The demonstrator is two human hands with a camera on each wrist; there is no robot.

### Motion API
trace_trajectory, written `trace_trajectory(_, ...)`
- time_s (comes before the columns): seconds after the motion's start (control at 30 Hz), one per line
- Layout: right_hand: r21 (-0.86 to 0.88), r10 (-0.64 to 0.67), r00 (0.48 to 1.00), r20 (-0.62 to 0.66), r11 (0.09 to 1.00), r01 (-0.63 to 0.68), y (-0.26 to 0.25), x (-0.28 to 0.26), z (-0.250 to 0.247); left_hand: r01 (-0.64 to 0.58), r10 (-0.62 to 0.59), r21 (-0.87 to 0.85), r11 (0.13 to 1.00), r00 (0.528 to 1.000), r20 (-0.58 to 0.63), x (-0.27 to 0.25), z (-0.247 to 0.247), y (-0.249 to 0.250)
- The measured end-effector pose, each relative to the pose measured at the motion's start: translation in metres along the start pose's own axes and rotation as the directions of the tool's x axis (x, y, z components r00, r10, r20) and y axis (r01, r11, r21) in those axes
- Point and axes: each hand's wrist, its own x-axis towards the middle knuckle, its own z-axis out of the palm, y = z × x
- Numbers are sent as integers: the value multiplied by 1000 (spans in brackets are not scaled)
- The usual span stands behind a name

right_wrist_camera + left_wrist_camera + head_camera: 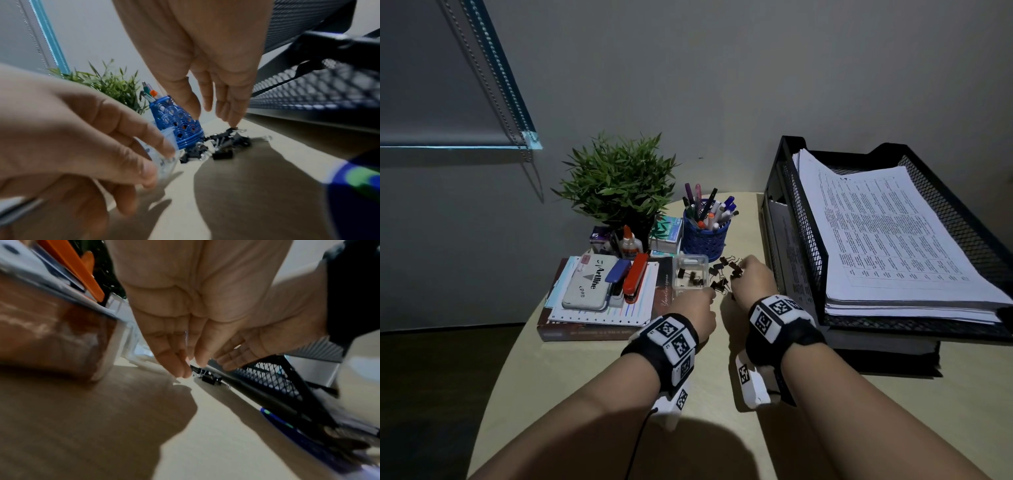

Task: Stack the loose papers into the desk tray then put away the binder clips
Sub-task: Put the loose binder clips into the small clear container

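A thick stack of printed papers [887, 233] lies in the top level of the black mesh desk tray [803, 209] on the right. Several black binder clips [722, 274] [228, 142] [209, 378] lie loose on the desk between the tray and a small clear plastic box [688, 262] that holds a few clips. My left hand [707, 296] [152, 155] pinches the near right edge of the box [168, 136]. My right hand [739, 270] [213, 118] reaches down with straight fingers, one fingertip [233, 125] touching the top of the clip pile.
A blue mesh pen cup [705, 236] stands just behind the clips. A book pile with staplers and a stamp pad [592, 284] sits left of the box. Behind it are a glue bottle [629, 243] and a potted plant [619, 181]. Bare desk lies toward me.
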Motion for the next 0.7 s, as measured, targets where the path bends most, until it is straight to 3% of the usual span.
trace_trajectory(0.17,-223,80,990,117,973,-52,20,-12,12,-25,6,168,985,994,109,8,6,6)
trace_trajectory(0.33,-233,63,992,110,972,-35,29,-18,15,-44,10,259,965,991,130,15,7,12)
trace_trajectory(0.6,-274,48,994,95,962,-20,29,-25,13,-22,11,275,961,999,43,6,8,15)
trace_trajectory(0.7,-175,45,997,57,984,-34,24,-29,6,-18,2,302,953,999,50,2,10,11)
